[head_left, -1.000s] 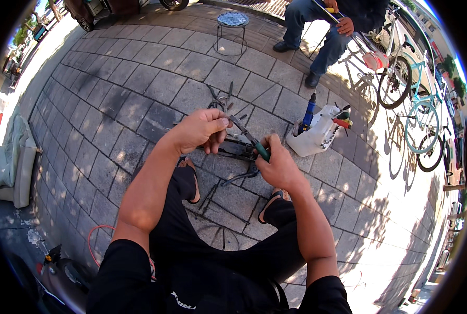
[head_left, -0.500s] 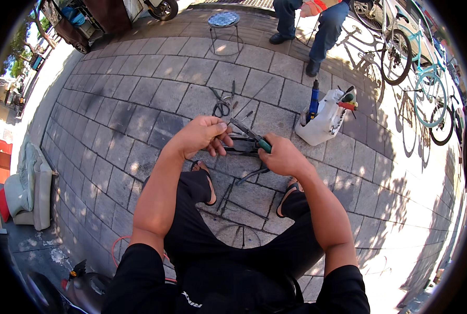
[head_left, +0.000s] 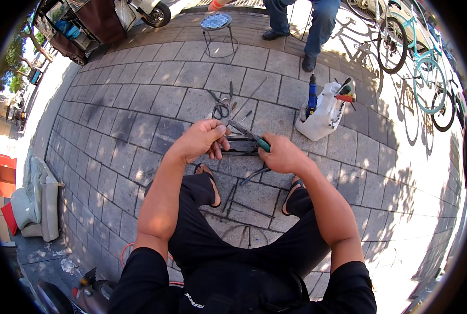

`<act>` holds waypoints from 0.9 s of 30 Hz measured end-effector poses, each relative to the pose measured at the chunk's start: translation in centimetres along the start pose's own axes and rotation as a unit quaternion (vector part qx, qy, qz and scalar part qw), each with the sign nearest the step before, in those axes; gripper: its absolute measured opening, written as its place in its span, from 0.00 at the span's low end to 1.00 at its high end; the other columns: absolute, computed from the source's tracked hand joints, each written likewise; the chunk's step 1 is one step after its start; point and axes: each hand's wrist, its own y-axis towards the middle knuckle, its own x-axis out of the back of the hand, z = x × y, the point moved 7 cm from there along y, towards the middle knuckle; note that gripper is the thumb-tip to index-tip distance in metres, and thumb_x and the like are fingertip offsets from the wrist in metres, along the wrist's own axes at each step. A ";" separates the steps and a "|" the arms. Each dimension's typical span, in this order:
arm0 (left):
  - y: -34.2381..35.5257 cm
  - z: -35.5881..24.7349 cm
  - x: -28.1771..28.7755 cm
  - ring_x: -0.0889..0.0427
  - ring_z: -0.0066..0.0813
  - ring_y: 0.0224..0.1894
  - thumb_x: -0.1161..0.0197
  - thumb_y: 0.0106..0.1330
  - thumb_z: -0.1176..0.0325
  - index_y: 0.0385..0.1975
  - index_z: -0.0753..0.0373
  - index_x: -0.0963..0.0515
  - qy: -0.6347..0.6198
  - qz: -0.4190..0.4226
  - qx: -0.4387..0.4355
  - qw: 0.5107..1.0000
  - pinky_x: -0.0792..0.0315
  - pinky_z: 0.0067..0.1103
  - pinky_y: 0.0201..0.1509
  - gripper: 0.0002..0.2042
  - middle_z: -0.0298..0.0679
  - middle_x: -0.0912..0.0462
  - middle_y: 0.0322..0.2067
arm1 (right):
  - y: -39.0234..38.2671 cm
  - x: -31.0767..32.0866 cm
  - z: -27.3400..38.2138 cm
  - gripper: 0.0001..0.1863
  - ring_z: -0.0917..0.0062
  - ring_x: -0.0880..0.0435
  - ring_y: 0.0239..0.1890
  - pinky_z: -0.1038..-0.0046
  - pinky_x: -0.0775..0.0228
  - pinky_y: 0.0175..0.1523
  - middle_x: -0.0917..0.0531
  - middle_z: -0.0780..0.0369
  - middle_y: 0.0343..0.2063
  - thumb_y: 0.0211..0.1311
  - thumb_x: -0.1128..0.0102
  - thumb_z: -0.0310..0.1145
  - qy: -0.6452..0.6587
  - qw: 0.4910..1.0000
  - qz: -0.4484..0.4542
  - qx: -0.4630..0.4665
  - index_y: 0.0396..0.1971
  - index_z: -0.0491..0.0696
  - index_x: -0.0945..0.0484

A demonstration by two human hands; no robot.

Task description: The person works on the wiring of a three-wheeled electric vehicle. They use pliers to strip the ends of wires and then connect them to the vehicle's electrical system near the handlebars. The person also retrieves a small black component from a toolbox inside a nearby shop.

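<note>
My right hand is wrapped round the green handles of a pair of pliers, whose jaws point left. At the jaw tips, the thumb and fingers of my left hand are pinched together; whatever they hold is too small to make out. Below my hands, a long dark metal piece lies on the paving, partly covered by them. Just beyond the left hand rest black-handled scissors among several thin tools. A curved dark-blue handle shows on the ground between my feet.
A cut white plastic jug stands at right, holding a blue tool and several others. Farther off are a round stool and a seated person's legs. Bicycles stand far right, a worn armchair at left.
The view has shifted slightly. My hands keep nearly the same pose at the pliers' tips. A seated person's orange-banded hand now shows farther left, beside the stool.
</note>
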 end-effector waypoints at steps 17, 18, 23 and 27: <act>1.0 0.3 -3.5 0.17 0.23 0.20 0.44 0.82 0.59 0.52 0.67 0.22 -0.026 0.025 -0.006 0.999 0.27 0.19 0.22 0.15 0.38 0.13 0.32 | -0.2 -0.7 -0.2 0.16 0.57 0.22 0.32 0.57 0.29 0.42 0.19 0.49 0.28 0.74 0.41 0.40 0.057 0.998 0.034 0.008 0.40 0.40 0.23; 1.0 0.3 -3.4 0.17 0.23 0.20 0.43 0.82 0.60 0.52 0.67 0.22 -0.035 0.027 -0.004 0.999 0.27 0.19 0.22 0.15 0.38 0.13 0.32 | -0.3 -0.7 -0.1 0.16 0.58 0.22 0.31 0.57 0.29 0.42 0.19 0.49 0.27 0.74 0.41 0.40 0.059 0.998 0.036 0.009 0.40 0.40 0.23; 0.7 0.3 -3.6 0.16 0.23 0.20 0.42 0.81 0.60 0.52 0.66 0.21 -0.066 0.032 0.009 0.997 0.27 0.20 0.22 0.14 0.38 0.12 0.33 | -0.6 -0.4 0.5 0.16 0.64 0.24 0.31 0.59 0.29 0.42 0.20 0.52 0.26 0.75 0.41 0.41 0.075 0.996 0.053 0.007 0.40 0.40 0.23; 0.9 0.7 -3.3 0.15 0.25 0.21 0.42 0.81 0.59 0.51 0.65 0.21 -0.083 0.040 0.015 0.996 0.26 0.20 0.22 0.14 0.40 0.12 0.34 | -0.4 -0.6 -0.1 0.18 0.50 0.16 0.37 0.55 0.26 0.46 0.16 0.46 0.31 0.74 0.41 0.42 0.068 0.997 0.041 -0.007 0.42 0.39 0.22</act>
